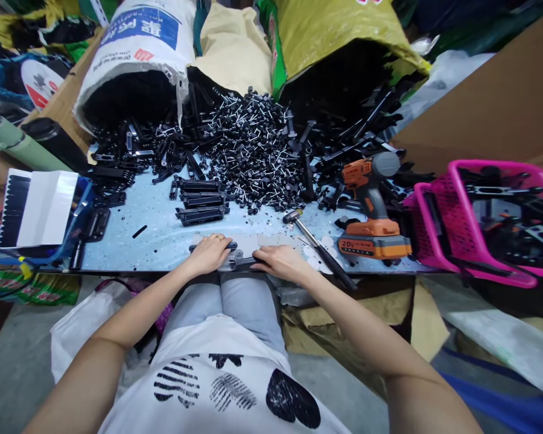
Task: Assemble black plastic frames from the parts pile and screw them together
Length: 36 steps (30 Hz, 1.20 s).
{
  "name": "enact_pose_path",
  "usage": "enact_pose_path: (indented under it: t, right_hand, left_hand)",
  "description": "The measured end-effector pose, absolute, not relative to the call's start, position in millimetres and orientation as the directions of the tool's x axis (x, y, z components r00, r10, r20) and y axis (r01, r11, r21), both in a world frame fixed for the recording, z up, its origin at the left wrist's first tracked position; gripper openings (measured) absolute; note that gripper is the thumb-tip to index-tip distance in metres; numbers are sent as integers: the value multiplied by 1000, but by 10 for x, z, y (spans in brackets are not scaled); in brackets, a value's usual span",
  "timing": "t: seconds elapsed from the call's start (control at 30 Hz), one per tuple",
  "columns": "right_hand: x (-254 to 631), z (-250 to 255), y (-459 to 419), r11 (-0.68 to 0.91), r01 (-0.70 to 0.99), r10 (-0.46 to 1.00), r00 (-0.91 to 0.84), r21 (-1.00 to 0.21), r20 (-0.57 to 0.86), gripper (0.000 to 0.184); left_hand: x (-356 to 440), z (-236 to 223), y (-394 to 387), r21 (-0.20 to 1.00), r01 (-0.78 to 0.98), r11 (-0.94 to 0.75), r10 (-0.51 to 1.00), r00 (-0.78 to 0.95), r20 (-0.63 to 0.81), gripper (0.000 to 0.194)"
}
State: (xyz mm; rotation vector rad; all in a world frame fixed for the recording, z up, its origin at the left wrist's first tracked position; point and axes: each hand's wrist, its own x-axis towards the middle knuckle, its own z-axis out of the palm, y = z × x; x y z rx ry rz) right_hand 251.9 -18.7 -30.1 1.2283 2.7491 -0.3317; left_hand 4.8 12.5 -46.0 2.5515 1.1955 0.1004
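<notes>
At the table's front edge my left hand is closed over one end of a dark plastic part. My right hand grips the end of a black bar-shaped plastic part that lies between both hands. Fingers partly hide both pieces, so their full shape is not visible. Beneath them are flat grey metal plates on the table. A hammer lies to the right of my right hand, its handle over the edge. Just beyond my left hand sit several stacked black parts.
A big pile of small pins with black heads fills the middle back, before open sacks. An orange cordless drill stands right, beside pink baskets. At left are a blue bin and a green bottle.
</notes>
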Motion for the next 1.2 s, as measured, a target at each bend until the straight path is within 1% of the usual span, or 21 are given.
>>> enact_pose_path:
  t: [0.07, 0.2, 0.27, 0.33, 0.43, 0.5, 0.63, 0.73, 0.8, 0.87, 0.9, 0.97, 1.03, 1.07, 1.13, 1.2]
  right_hand:
    - [2421, -324, -210, 640, 758, 731, -651, -126, -204, 40]
    - [2287, -340, -270, 609, 790, 770, -609, -69, -189, 43]
    - [2257, -314, -323, 592, 805, 789, -590, -43, -172, 44]
    - [2235, -271, -367, 578, 816, 805, -574, -24, -151, 42]
    - [2196, -176, -377, 573, 820, 813, -568, -1, -125, 38]
    - [2169, -98, -351, 585, 811, 806, -580, 12, -116, 37]
    - [2163, 4, -302, 617, 787, 780, -612, -3, -131, 38]
    - [2256, -50, -240, 615, 787, 771, -614, -52, -167, 38]
    - [2349, -132, -119, 601, 791, 766, -612, -118, -196, 38]
    - [2415, -214, 91, 511, 842, 824, -537, -172, -182, 38]
    - [2423, -250, 220, 428, 886, 879, -454, -180, -146, 37]
    - [2382, -308, 490, 219, 960, 971, -232, -172, -55, 36]
    - [2300, -358, 714, 72, 985, 997, -78, -154, -31, 33]
    - [2265, -383, 791, 42, 988, 997, -50, -145, -54, 32]
    - [2254, -437, 861, 40, 992, 993, -53, -120, -108, 30]
    - [2337, -490, 835, 71, 993, 990, -81, -91, -119, 29]
  left_hand:
    - [89, -414, 115, 317, 731, -604, 751, 655, -80, 35]
    - [112, -379, 75, 325, 695, -642, 721, 690, -52, 61]
    - [87, -403, 55, 345, 669, -658, 709, 706, -16, 66]
    - [55, -446, 39, 367, 652, -663, 708, 706, 24, 61]
    - [20, -517, 27, 381, 653, -655, 726, 683, 79, 47]
    - [5, -554, 22, 387, 657, -647, 740, 663, 111, 42]
    - [-31, -578, 8, 404, 651, -642, 747, 651, 138, 45]
    - [-11, -535, 35, 419, 648, -636, 732, 678, 63, 50]
    - [92, -485, 128, 419, 622, -662, 687, 726, 8, 55]
    - [296, -440, 311, 401, 622, -672, 680, 733, 3, 52]
    - [434, -424, 432, 385, 652, -653, 711, 703, 16, 45]
    - [744, -409, 699, 335, 764, -552, 816, 578, 27, 33]
    - [1023, -408, 935, 317, 820, -476, 861, 509, -22, 28]
    - [1119, -406, 1021, 318, 830, -459, 867, 496, -42, 27]
    - [1174, -391, 1103, 324, 830, -455, 865, 498, -60, 25]
    - [1019, -355, 1059, 356, 817, -453, 869, 493, -26, 19]
